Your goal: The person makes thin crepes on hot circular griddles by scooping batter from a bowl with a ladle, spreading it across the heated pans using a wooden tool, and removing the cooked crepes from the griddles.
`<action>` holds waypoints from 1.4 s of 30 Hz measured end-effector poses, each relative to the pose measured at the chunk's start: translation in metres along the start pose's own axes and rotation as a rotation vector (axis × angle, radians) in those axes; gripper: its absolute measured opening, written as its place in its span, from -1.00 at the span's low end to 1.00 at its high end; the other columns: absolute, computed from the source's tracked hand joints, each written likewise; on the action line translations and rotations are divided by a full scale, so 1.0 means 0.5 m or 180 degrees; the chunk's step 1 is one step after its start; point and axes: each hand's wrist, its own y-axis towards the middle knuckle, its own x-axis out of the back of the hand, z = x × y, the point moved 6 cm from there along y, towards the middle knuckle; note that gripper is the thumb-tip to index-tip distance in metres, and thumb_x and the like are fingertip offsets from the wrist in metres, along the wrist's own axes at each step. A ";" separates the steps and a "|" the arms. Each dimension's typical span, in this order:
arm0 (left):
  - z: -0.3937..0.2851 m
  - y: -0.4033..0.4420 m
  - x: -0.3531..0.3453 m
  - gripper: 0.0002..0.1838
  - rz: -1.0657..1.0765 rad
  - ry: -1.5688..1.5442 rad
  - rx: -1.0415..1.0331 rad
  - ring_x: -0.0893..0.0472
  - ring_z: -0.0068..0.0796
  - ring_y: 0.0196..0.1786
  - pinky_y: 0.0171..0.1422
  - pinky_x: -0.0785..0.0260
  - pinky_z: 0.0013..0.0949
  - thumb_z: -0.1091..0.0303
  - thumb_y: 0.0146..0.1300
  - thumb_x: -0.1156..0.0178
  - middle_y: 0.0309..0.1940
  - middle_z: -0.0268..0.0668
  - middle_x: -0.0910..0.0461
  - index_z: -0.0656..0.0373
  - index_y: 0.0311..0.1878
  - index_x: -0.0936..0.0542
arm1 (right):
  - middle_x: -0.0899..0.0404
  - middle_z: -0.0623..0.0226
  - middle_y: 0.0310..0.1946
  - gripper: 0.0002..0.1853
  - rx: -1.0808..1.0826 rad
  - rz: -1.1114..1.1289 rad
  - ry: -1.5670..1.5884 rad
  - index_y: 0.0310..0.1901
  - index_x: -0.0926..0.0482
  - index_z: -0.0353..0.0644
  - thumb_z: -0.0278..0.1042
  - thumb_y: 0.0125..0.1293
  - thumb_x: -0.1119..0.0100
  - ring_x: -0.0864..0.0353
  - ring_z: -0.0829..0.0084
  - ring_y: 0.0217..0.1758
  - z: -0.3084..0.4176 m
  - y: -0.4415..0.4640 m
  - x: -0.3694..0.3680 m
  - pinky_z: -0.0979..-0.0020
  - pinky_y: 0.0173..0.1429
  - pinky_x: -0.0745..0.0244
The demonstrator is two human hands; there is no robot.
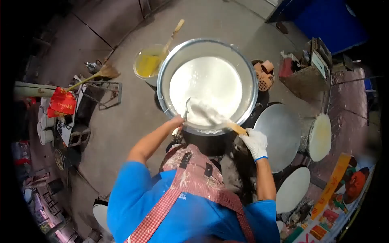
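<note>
A large metal pot holds smooth white batter. At its near left rim, my bare left hand is closed on a thin metal tool whose tip reaches over the batter; its exact kind does not show. My right hand, in a white knit glove, grips the yellowish handle of a wooden-handled tool at the near right rim. That tool's far end is blurred and coated white, close to the metal tool.
Left of the pot stands a bucket of yellow liquid with a wooden stick in it. Round metal griddles line the right side. Beyond them sit a basket of perforated briquettes and a box. A broom lies at left.
</note>
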 end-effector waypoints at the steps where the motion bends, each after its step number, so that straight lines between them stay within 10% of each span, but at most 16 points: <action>1: 0.035 0.046 0.020 -0.76 -0.0031 0.0127 -0.0012 -0.23 -0.52 -0.87 -0.85 -0.09 -0.43 0.40 0.22 0.04 -0.76 -0.33 -0.27 0.24 -0.08 -0.24 | -0.60 0.06 -0.39 -0.63 -0.0237 0.0050 0.0063 -0.37 -0.58 -0.15 0.03 0.07 -0.09 -0.60 0.07 -0.27 -0.007 -0.004 -0.048 0.13 -0.16 -0.46; 8: -0.111 -0.152 -0.091 -0.59 0.0923 -0.2341 0.1353 -0.14 -0.70 -0.86 -0.86 0.04 -0.57 0.17 0.33 0.01 -0.84 -0.49 -0.12 0.10 -0.61 -0.19 | -0.60 0.01 -0.35 -0.57 -0.0858 0.0042 0.0799 -0.21 -0.59 -0.09 0.11 0.12 -0.08 -0.58 0.00 -0.24 0.043 -0.150 -0.169 0.09 -0.15 -0.42; 10: -0.218 -0.286 -0.106 -0.52 0.0821 -0.2281 0.0824 -0.09 -0.79 -0.84 -0.88 0.09 -0.65 0.14 0.31 -0.04 -0.83 -0.54 -0.09 0.01 -0.69 -0.12 | -0.60 0.04 -0.36 -0.61 -0.0796 -0.0678 0.0917 -0.21 -0.59 -0.08 0.07 0.11 -0.13 -0.59 0.02 -0.27 0.051 -0.200 -0.137 0.09 -0.20 -0.43; 14: -0.409 -0.496 -0.111 -0.89 0.1377 -0.2301 0.0024 -0.08 -0.85 -0.78 -0.90 0.06 -0.76 0.27 0.34 0.00 -0.73 -0.55 -0.12 0.01 -0.12 -0.37 | -0.59 0.12 -0.41 -0.69 -0.0361 -0.2004 0.1369 -0.19 -0.60 -0.10 -0.10 0.10 -0.22 -0.59 0.09 -0.38 0.064 -0.239 0.010 0.15 -0.29 -0.45; 22: -0.690 -0.871 -0.114 -0.50 0.0925 0.0200 -0.3025 -0.01 -0.82 -0.77 -0.83 0.11 -0.70 0.08 0.32 -0.02 -0.72 -0.59 -0.04 -0.28 0.30 -0.16 | -0.63 0.14 -0.30 -0.70 0.0440 -0.4120 0.2389 -0.09 -0.59 -0.25 -0.41 0.10 -0.26 -0.62 0.36 -0.31 0.060 -0.305 0.340 0.39 -0.17 -0.48; 25: -0.691 -0.823 -0.093 -0.33 0.0884 0.0384 -0.3107 -0.10 -0.76 -0.76 -0.78 0.05 -0.65 0.08 0.26 -0.10 -0.72 -0.57 -0.08 -0.30 0.36 -0.02 | -0.62 0.19 -0.28 -0.69 0.1008 -0.3895 0.2837 -0.08 -0.54 -0.44 -0.51 0.13 -0.20 -0.56 0.46 -0.35 0.068 -0.260 0.277 0.45 -0.24 -0.51; 27: -0.623 -0.698 -0.075 -0.40 0.0947 0.0149 -0.2375 -0.08 -0.77 -0.77 -0.80 0.06 -0.66 0.16 0.29 -0.06 -0.72 -0.58 -0.09 -0.31 0.34 -0.05 | -0.53 0.35 -0.43 -0.66 0.0680 -0.2388 0.4676 -0.03 -0.51 -0.39 -0.47 0.15 -0.20 -0.36 0.68 -0.66 0.075 -0.172 0.109 0.64 -0.68 -0.24; 29: -0.525 -0.600 -0.082 -0.83 0.1307 -0.0479 -0.0966 -0.09 -0.78 -0.74 -0.79 0.10 -0.69 0.23 0.28 -0.09 -0.73 -0.58 -0.09 -0.07 -0.11 -0.37 | -0.46 0.47 -0.58 -0.73 -0.0413 -0.1580 0.4463 -0.14 -0.62 -0.22 -0.29 0.15 -0.25 -0.30 0.70 -0.71 0.068 -0.160 -0.043 0.57 -0.71 -0.21; 31: -0.474 -0.522 -0.093 -0.56 0.1901 -0.2142 0.1090 -0.09 -0.80 -0.78 -0.83 0.12 -0.69 0.29 0.30 -0.06 -0.79 -0.57 -0.01 -0.06 -0.67 -0.14 | -0.63 0.26 -0.47 -0.57 -0.0700 -0.1654 0.3323 -0.23 -0.64 -0.19 0.03 0.06 -0.26 -0.59 0.35 -0.45 0.043 -0.218 -0.105 0.31 -0.34 -0.46; 32: -0.466 -0.519 -0.100 -0.65 0.1378 -0.1430 0.0141 -0.07 -0.79 -0.79 -0.85 0.15 -0.69 0.29 0.33 -0.02 -0.78 -0.55 -0.04 -0.02 -0.60 -0.22 | -0.63 0.15 -0.39 -0.54 -0.0872 -0.1752 0.2835 -0.28 -0.64 -0.16 0.13 0.04 -0.22 -0.62 0.20 -0.26 0.040 -0.280 -0.089 0.23 -0.15 -0.44; 34: -0.473 -0.534 -0.145 -0.70 0.2127 -0.1838 0.0800 -0.07 -0.78 -0.79 -0.85 0.18 -0.68 0.26 0.37 0.04 -0.76 -0.56 -0.06 0.00 -0.54 -0.25 | -0.61 0.09 -0.42 -0.56 -0.1065 -0.2174 0.2838 -0.32 -0.64 -0.13 0.14 0.05 -0.21 -0.61 0.17 -0.34 0.013 -0.368 -0.081 0.22 -0.24 -0.44; 38: -0.448 -0.510 -0.258 -0.72 0.2390 -0.0487 -0.0884 -0.04 -0.79 -0.80 -0.86 0.19 -0.70 0.18 0.41 0.13 -0.72 -0.57 -0.06 -0.03 -0.47 -0.27 | -0.57 0.05 -0.45 -0.55 -0.0971 -0.2827 0.3476 -0.26 -0.60 -0.19 0.10 0.09 -0.21 -0.58 0.13 -0.38 -0.015 -0.436 -0.072 0.23 -0.28 -0.40; 40: -0.379 -0.480 -0.332 -0.65 0.2365 -0.0472 -0.0521 -0.03 -0.78 -0.82 -0.86 0.19 -0.67 0.13 0.39 0.10 -0.78 -0.58 -0.05 -0.04 -0.55 -0.25 | -0.55 0.04 -0.47 -0.57 -0.1077 -0.2701 0.3500 -0.27 -0.59 -0.21 0.07 0.10 -0.21 -0.57 0.12 -0.38 -0.050 -0.447 -0.127 0.23 -0.28 -0.39; 42: -0.291 -0.469 -0.414 -0.66 0.3489 -0.1217 0.1487 -0.07 -0.74 -0.83 -0.87 0.13 -0.60 0.16 0.37 0.08 -0.79 -0.55 -0.11 0.00 -0.55 -0.27 | -0.55 0.05 -0.48 -0.58 -0.1464 -0.2331 0.3340 -0.26 -0.59 -0.19 0.06 0.12 -0.20 -0.57 0.15 -0.44 -0.091 -0.484 -0.235 0.24 -0.34 -0.38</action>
